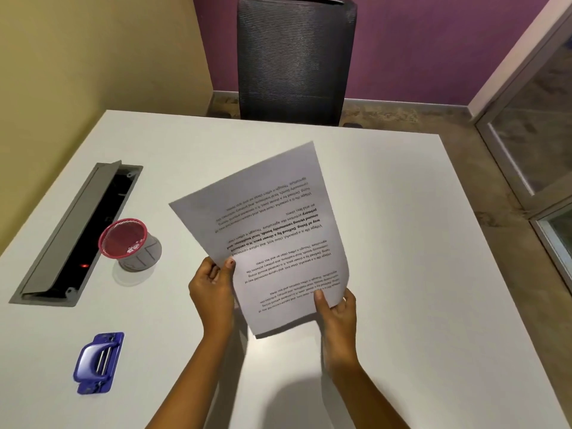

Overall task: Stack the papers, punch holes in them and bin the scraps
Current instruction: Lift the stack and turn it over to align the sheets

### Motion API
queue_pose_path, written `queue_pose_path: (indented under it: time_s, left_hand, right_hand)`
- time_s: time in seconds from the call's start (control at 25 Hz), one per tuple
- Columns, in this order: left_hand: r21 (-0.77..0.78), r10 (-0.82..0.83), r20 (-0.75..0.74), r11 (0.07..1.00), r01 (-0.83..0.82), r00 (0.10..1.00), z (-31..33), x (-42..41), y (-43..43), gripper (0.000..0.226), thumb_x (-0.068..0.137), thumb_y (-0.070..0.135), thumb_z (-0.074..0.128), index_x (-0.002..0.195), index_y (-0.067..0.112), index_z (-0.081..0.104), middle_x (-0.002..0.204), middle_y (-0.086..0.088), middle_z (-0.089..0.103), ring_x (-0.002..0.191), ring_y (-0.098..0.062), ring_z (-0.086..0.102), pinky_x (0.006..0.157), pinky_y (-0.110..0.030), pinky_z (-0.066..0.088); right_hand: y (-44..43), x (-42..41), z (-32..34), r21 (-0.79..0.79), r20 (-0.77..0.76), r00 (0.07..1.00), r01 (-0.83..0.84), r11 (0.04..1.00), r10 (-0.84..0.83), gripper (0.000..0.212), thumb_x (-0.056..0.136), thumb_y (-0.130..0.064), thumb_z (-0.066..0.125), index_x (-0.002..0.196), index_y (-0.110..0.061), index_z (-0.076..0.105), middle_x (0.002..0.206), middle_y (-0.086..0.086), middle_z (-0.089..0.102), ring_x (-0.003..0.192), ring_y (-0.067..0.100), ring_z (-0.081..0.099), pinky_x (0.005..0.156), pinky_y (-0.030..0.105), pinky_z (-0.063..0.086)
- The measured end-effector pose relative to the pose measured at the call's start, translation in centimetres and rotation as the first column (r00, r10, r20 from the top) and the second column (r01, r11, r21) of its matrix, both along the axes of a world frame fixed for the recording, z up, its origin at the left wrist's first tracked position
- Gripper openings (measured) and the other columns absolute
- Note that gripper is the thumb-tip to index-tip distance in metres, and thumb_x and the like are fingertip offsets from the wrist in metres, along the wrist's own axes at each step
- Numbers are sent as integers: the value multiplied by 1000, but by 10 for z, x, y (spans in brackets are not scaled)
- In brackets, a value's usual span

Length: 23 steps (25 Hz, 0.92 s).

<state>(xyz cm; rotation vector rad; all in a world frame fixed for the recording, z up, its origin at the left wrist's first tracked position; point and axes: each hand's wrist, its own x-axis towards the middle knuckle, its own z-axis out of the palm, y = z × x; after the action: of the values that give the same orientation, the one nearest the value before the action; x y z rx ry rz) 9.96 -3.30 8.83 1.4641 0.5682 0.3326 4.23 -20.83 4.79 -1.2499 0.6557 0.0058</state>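
A stack of white printed papers (272,230) is held up above the white table (418,274), tilted, with the text upside down to me. My left hand (213,292) grips its left edge with the thumb on top. My right hand (335,314) pinches the near right corner. A blue hole punch (98,362) lies on the table at the near left, apart from both hands. A small pink mesh bin (128,244) stands left of the papers, with a few scraps inside.
A grey cable tray (77,233) with its lid raised is set into the table at the left. A dark mesh office chair (295,60) stands behind the far edge. A glass partition (532,144) is at the right.
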Motion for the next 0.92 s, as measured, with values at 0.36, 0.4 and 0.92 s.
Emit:
queue_pose_path:
  time_s: [0.36, 0.4, 0.92]
  left_hand:
    - [-162, -46, 20, 986, 49, 999, 3, 7, 12, 13, 90, 5, 64, 95, 17, 68, 88, 6, 76, 77, -6, 71, 75, -21, 58]
    - [-186, -47, 46, 981, 55, 998, 6, 12, 22, 14, 90, 4, 64, 92, 18, 66, 81, 8, 76, 72, -5, 70, 72, -21, 58]
    - [132, -565, -153, 802, 583, 811, 19, 37, 85, 20, 89, 10, 67, 103, 23, 72, 100, 2, 77, 96, -18, 72, 86, -31, 55]
  right_hand:
    - [-6, 12, 9, -182, 25, 999, 47, 982, -44, 23, 89, -28, 66, 110, -37, 62, 110, -10, 73, 103, 15, 69, 91, 40, 57]
    - [-13, 14, 12, -204, 37, 998, 54, 977, -47, 23, 90, -24, 65, 111, -34, 62, 110, -8, 72, 102, 14, 69, 89, 36, 58]
    - [-66, 41, 35, -351, 189, 982, 53, 935, 16, 20, 96, -10, 54, 111, -19, 64, 97, -11, 71, 79, -5, 68, 62, 9, 52]
